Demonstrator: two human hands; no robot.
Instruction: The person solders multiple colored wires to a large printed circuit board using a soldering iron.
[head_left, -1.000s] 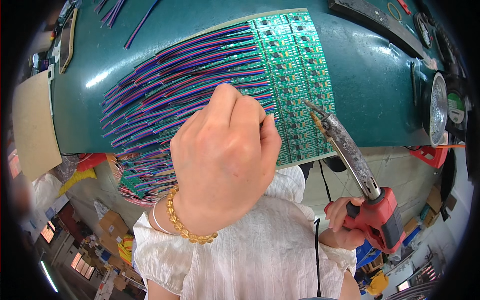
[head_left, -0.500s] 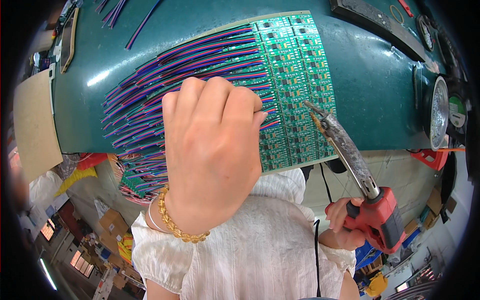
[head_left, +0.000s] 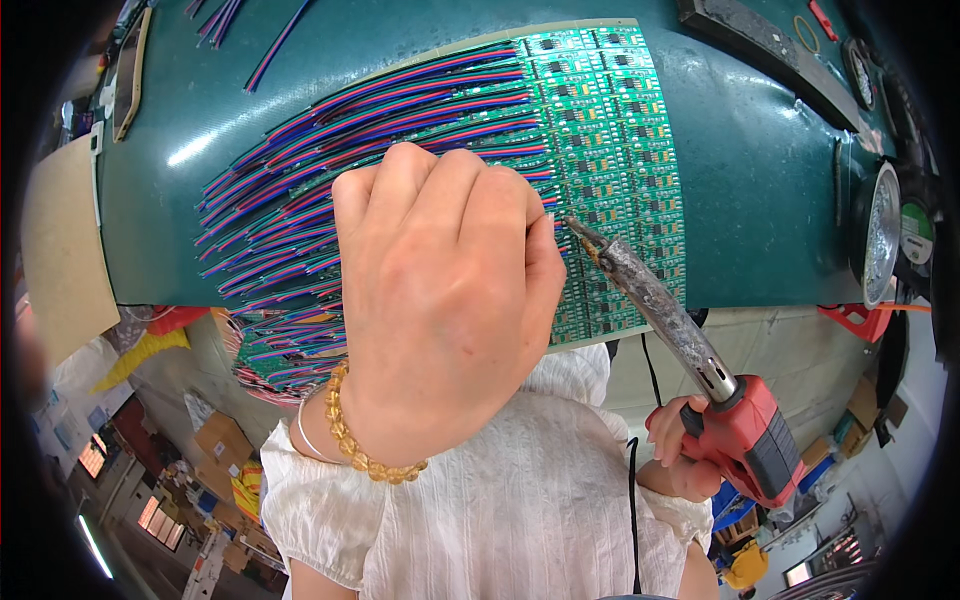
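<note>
A green circuit board panel (head_left: 655,180) with rows of small chips lies on the table. Bundles of red, blue and black wires (head_left: 400,100) run leftward from its middle. Over them is my left hand (head_left: 440,260), wearing a bead bracelet, with thumb and finger pinched on wire ends at the board. The rest of those wires is hidden beneath the hand. At the lower right my right hand (head_left: 685,450) grips the red and black handle of a soldering iron gun (head_left: 685,335). Its tip points up-left, right beside the pinched wire ends; whether it touches cannot be made out.
The green table (head_left: 745,190) carries a dark metal bar (head_left: 770,60) at the far right and loose wires (head_left: 275,45) at the far left. A round metal dish (head_left: 880,232) stands at the right edge. A tan board (head_left: 65,250) lies left.
The soldering iron has moved left, bringing its tip from the middle of the board to my left fingers. My left hand and the board have shifted slightly right in view.
</note>
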